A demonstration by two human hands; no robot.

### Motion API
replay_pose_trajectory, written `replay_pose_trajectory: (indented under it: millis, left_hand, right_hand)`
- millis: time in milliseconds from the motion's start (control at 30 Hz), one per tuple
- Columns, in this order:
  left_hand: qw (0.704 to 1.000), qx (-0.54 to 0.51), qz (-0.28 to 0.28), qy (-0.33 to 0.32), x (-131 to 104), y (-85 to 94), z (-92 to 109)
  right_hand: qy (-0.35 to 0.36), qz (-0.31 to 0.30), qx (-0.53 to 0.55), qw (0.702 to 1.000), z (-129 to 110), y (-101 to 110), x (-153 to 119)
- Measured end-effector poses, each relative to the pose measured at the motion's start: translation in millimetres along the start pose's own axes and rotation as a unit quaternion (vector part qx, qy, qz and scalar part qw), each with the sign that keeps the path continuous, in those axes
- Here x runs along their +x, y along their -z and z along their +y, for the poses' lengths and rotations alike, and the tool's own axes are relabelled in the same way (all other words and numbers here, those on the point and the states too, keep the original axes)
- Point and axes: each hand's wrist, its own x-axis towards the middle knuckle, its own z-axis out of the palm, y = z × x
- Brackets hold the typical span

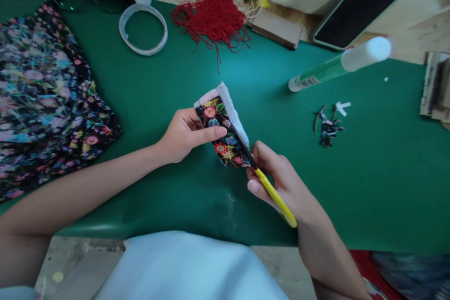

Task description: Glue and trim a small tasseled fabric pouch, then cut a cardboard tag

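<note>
Your left hand [179, 137] pinched the floral piece [221, 133] between thumb and fingers above the green mat [147, 201]; your right hand [277, 183] gripped the yellow-handled scissors [274, 194], their blades along the piece's pale edge.

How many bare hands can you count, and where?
2: the left hand holds the small black floral fabric piece; the right hand, at its lower right, grips yellow-handled scissors.
</note>
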Motion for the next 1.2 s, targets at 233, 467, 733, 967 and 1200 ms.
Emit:
replay_pose_trajectory:
  millis: [233,467,733,967,1200]
  left_hand:
    - [0.999,0.004,-0.032,0.005,1,0.6,1]
    - [0.999,-0.006,-0.036,0.04,2,-1.4,6]
    - [0.998,0.014,-0.054,0.042,3,1.9,4]
    - [0.999,0.001,-0.049,0.014,1,0.1,4]
    - [0.999,0.015,-0.037,0.017,0,0.9,2]
  right_hand:
    - [0.003,-0.009,0.035,0.999,5,-5,-1]
    - [0.011,-0.041,0.106,0.994,6,-9,1]
    - [-0.018,-0.035,0.111,0.993,7,-9,0]
    - [-0.019,-0.012,0.104,0.994,8,-17,0]
    - [-0.009,0.006,0.079,0.997,10,-20,0]
